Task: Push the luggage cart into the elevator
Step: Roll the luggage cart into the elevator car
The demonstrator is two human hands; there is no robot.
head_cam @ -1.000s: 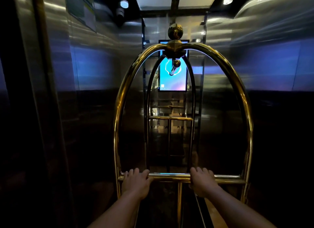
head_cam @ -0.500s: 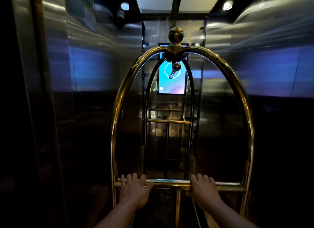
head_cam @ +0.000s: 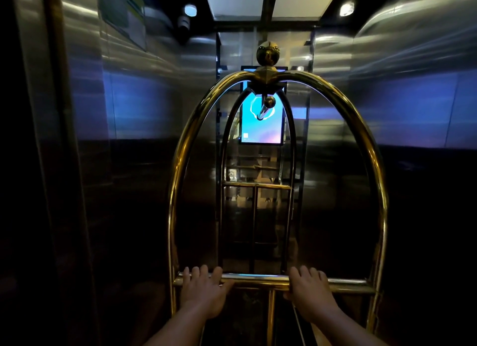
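A brass luggage cart [head_cam: 371, 149] with an arched frame and a ball finial stands straight ahead of me, inside the steel-walled elevator [head_cam: 144, 118]. My left hand [head_cam: 202, 292] grips the cart's horizontal push bar [head_cam: 254, 280] left of centre. My right hand [head_cam: 308, 290] is closed over the same bar right of centre. The cart's far arch sits close to the elevator's back wall. Its deck and wheels are out of sight below the frame.
A lit blue screen [head_cam: 262, 121] hangs on the back wall behind the cart. Brushed steel side walls close in at left [head_cam: 85, 139] and right [head_cam: 418, 113]. The door frame edge [head_cam: 55, 165] runs down the near left. Ceiling lights [head_cam: 347, 9] glow above.
The cart and both hands have moved further forward into the elevator; the side walls and back screen appear closer. Both hands keep their hold on the bar.
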